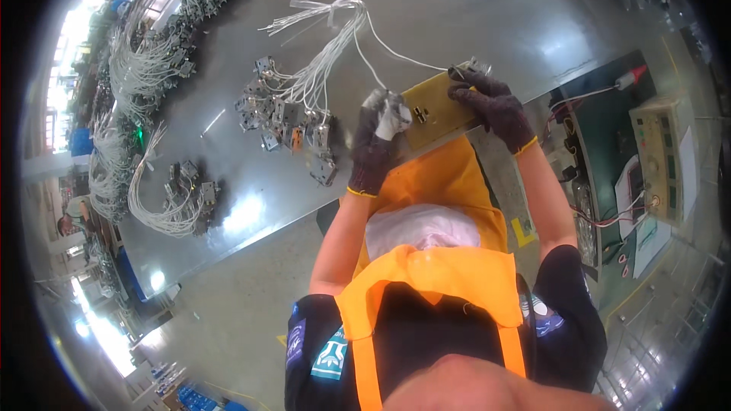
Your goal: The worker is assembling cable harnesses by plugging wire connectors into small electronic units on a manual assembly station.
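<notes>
A loop of thin white wires (167,222) lay on the shiny grey table (289,183), left of a heap of small silver metal parts (287,116). The dark-gloved left hand (374,139) curled at a flat, yellowish rectangular plate's (440,112) left end, its pinch hidden. The dark-gloved right hand (491,103) lay bent-fingered over the right end; whether it pinched, I couldn't tell.

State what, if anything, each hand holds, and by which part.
The right hand appears to hold the yellow plate by its right end. The left hand is at the plate's left end, a white wire reaching it; what it grips cannot be told.
</notes>
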{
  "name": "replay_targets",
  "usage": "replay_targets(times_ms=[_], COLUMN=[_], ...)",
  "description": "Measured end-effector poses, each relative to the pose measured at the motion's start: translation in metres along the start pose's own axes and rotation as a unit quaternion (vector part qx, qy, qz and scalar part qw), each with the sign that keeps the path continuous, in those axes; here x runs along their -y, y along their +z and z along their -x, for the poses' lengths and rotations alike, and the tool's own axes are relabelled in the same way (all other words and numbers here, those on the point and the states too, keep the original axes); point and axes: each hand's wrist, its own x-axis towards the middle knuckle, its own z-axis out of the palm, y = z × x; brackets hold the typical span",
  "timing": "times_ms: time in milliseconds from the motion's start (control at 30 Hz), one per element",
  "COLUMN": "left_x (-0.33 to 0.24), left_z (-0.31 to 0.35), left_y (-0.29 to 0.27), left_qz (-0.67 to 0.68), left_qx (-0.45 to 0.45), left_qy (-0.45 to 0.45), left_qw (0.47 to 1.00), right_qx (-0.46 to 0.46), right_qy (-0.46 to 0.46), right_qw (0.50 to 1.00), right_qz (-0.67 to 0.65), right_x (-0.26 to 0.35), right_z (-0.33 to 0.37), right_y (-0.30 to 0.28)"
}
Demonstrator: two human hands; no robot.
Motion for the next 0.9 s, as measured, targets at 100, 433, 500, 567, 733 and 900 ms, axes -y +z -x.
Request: replay_targets(times_ms=[100, 433, 500, 567, 733, 900], left_x=[-0.006, -0.023, -0.002, 0.01, 0.001, 0.018], left_z=[0.003, -0.005, -0.005, -0.008, -0.014, -0.02], left_y=[0.032, 0.047, 0.037, 0.034, 0.041, 0.024], left_qz=[-0.055, -0.306, -0.413, -0.508, -0.529, -0.488], left_qx=[0.015, 0.067, 0.063, 0.063, 0.133, 0.155], left_qy=[0.024, 0.015, 0.129, 0.242, 0.178, 0.146], left_qw=[0.998, 0.95, 0.899, 0.824, 0.819, 0.846], right_qx=[0.041, 0.055, 0.063, 0.056, 0.065, 0.142], right_qy=[0.128, 0.022, -0.035, -0.058, -0.088, -0.091], right_qw=[0.991, 0.987, 0.982, 0.965, 0.946, 0.846], right_qz=[-0.028, 0.149, 0.172, 0.249, 0.306, 0.505], right_x=[0.039, 0.044, 0.051, 0.054, 0.063, 0.067], right_z=[0.022, 0.045, 0.048, 0.05, 0.044, 0.032], right_y=[0.011, 0.009, 0.011, 0.014, 0.027, 0.033])
